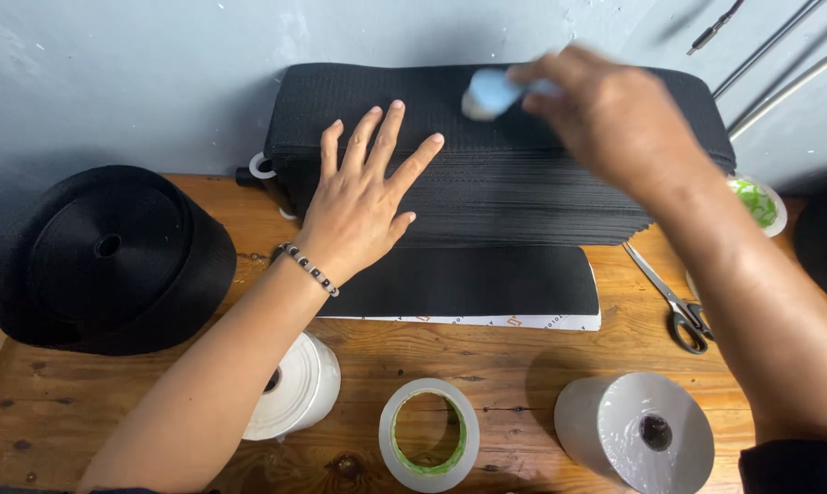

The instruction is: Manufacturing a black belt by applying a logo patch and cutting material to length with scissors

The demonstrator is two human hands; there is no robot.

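Single head-worn view, looking steeply down and forward from close range over a worn wooden tabletop (523, 361) toward a grey painted wall (157, 73) at the far edge. Both forearms enter from the bottom edge. No second view to compare.

We see our right hand (614, 114) smeared by motion, so the pale blue thing (494, 91) in its fingers stays a blur and we cannot tell what it is. Our right forearm covers part of the green-lined tape roll (761, 203). The dark shape (826, 242) at the right edge is cut off.
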